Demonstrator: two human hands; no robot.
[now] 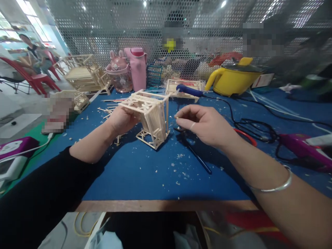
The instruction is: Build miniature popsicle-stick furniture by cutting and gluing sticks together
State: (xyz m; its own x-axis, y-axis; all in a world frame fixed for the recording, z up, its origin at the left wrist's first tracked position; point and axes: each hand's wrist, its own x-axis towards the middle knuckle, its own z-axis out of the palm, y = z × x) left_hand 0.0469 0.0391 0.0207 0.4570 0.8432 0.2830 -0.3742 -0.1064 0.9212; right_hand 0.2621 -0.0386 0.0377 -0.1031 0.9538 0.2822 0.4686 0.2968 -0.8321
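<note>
My left hand (127, 117) grips a small model frame built of thin wooden sticks (153, 116), tilted above the blue tabletop. Some of its fingers are hidden behind the sticks. To the right, my right hand (202, 122) is pinched, thumb against forefinger, with a tiny pale bit at the fingertips that is too small to name. Below that hand lies a dark slim-handled tool (195, 154) on the table. Loose wooden sticks (109, 110) lie beyond my left hand.
A blue-handled corded tool (189, 90) leans on another stick frame (169, 86). Behind stand a pink bottle (137, 69), a clear pink-topped jug (121, 77) and a yellow electric pot (233, 79). A black cord (249, 124) crosses the right side. A larger stick model (83, 76) stands back left.
</note>
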